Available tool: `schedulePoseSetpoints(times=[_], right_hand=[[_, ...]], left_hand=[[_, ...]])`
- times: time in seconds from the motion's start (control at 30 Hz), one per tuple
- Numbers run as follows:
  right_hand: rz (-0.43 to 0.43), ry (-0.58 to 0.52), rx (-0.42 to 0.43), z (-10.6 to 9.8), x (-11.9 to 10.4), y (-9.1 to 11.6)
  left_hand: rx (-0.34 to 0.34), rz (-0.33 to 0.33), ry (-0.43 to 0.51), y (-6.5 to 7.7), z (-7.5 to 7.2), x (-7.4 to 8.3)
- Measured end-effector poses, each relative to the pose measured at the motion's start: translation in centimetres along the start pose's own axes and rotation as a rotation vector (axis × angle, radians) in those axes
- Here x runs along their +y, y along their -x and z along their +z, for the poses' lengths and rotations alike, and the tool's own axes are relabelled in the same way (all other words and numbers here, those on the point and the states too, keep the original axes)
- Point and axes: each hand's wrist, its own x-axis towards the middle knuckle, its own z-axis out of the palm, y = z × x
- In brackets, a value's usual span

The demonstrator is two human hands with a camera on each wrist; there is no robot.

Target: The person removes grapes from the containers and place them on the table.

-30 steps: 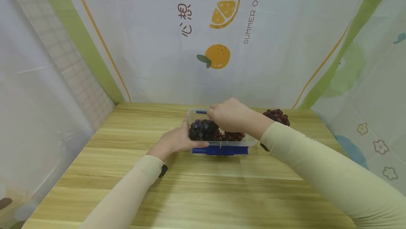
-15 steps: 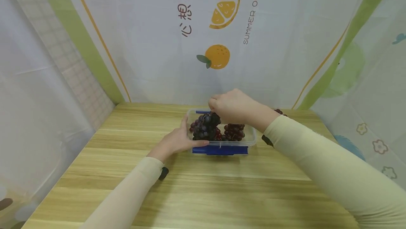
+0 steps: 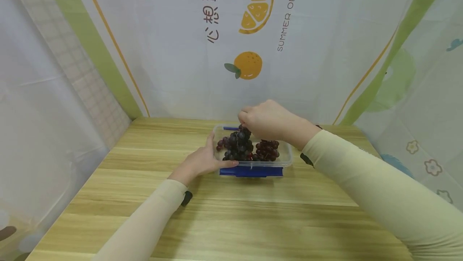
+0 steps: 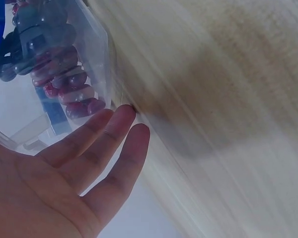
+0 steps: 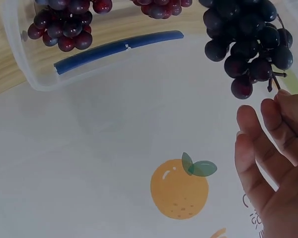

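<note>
My right hand (image 3: 267,121) pinches the stem of a bunch of dark grapes (image 3: 238,145) between thumb and finger, and the bunch hangs over the left part of a clear plastic container (image 3: 289,164). In the right wrist view the dark grapes (image 5: 246,37) dangle from the pinched stem, the other fingers loose. My left hand (image 3: 200,160) rests against the container's left end, thumb along the front rim. Its fingers (image 4: 121,124) lie nearly straight beside the clear wall in the left wrist view. Red grapes (image 3: 267,150) lie inside, with more purplish-red grapes (image 3: 222,142) at the left.
The container has blue clips, one along its front (image 3: 251,171). It stands near the back edge of the wooden table (image 3: 253,221). Behind rises a white curtain (image 3: 173,72) with orange prints. A dark bit of something (image 3: 318,126) shows behind the right forearm.
My right hand has risen a little, lifting the dark bunch by its stem from lying in the container to hanging upright. The left hand stays in place. More of the red grapes shows.
</note>
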Motion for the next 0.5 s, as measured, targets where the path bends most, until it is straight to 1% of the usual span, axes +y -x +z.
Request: schedulePoseSetpoints(times=[0.07, 0.13, 0.17, 0.23, 0.3, 0.37, 0.43, 0.5], right_hand=[[0.005, -0.020, -0.012, 0.3, 0.0, 0.0], [0.022, -0.107, -0.054, 0.5, -0.1, 0.0], [0.033, -0.170, -0.080, 0.7, -0.1, -0.1], [0.057, -0.345, -0.141, 1.3, -0.1, -0.2], [0.083, -0.534, -0.197, 2.2, -0.1, -0.4], [0.103, -0.681, -0.236, 3.2, -0.2, -0.6], [0.128, -0.775, -0.271, 4.1, -0.2, -0.6], [0.157, -0.823, -0.295, 4.7, -0.3, -0.4]], left_hand=[[-0.005, -0.001, 0.007, 0.0, 0.0, 0.0], [-0.009, 0.001, 0.013, 0.1, -0.1, -0.1], [-0.009, 0.002, 0.016, 0.0, -0.1, -0.1], [-0.008, 0.006, 0.018, 0.1, -0.2, -0.1], [-0.014, 0.009, 0.015, 0.1, -0.2, -0.1], [-0.029, 0.004, 0.023, 0.1, -0.3, -0.2], [-0.044, 0.003, 0.025, 0.1, -0.3, -0.2], [-0.057, 0.004, 0.032, 0.1, -0.4, -0.1]])
